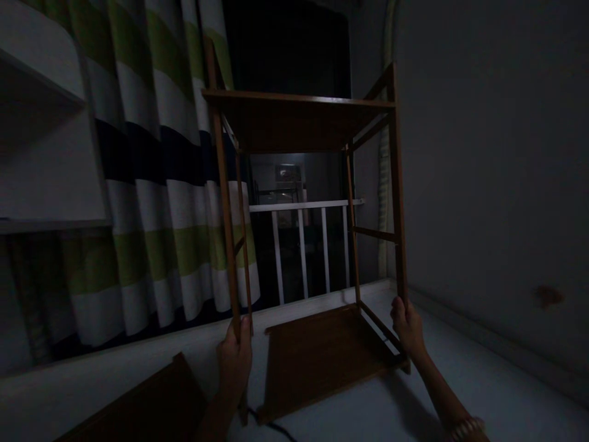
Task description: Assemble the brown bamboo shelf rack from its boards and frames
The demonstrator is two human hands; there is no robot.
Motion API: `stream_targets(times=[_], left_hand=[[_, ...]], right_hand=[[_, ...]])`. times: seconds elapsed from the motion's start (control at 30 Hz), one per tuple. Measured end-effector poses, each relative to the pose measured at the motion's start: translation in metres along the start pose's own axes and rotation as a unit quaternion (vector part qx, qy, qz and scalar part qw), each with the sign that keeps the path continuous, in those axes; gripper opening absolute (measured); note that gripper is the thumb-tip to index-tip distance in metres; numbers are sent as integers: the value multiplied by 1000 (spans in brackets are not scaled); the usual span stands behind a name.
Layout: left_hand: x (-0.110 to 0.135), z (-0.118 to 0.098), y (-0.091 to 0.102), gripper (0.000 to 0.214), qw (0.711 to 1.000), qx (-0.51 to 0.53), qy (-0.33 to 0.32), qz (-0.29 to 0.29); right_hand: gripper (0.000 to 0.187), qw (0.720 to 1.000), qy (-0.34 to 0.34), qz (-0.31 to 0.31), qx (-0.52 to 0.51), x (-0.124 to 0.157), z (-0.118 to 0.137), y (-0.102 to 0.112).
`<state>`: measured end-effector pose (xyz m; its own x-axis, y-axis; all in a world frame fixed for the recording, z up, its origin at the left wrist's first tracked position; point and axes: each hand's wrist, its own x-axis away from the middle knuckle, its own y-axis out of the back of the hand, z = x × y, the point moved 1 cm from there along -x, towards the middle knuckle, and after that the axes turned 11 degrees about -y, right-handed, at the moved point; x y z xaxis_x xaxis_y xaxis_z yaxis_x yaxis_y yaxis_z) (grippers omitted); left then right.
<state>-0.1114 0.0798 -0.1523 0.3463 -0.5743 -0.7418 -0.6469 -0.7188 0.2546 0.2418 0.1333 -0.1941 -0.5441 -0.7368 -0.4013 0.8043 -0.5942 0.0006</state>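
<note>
A brown wooden shelf rack stands upright on a white surface, with a board near its top and a bottom board low down. My left hand is wrapped round the lower part of the front left post. Higher up the front right post, a little above the bottom board, my right hand is closed on the wood. The bottom board meets the right side frame, while a gap shows between its left edge and the left post. Another brown wooden board lies at the lower left, partly behind my left forearm.
Striped curtains hang at the left, beside a white wall shelf. Behind the rack are a dark window and a white railing. A pale wall rises on the right. A dark cable runs along the white surface.
</note>
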Motion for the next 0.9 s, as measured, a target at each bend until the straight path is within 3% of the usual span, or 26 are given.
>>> stream_targets(times=[0.2, 0.57, 0.9], left_hand=[[2, -4, -1, 38, 1000, 16, 8, 10], [0, -2, 5, 41, 995, -4, 88, 41], [3, -15, 3, 37, 997, -2, 52, 54]], right_hand=[[45, 999, -27, 9, -20, -1, -5, -1], [43, 1000, -10, 3, -6, 1, 0, -2], [45, 998, -58, -5, -38, 2, -1, 4]])
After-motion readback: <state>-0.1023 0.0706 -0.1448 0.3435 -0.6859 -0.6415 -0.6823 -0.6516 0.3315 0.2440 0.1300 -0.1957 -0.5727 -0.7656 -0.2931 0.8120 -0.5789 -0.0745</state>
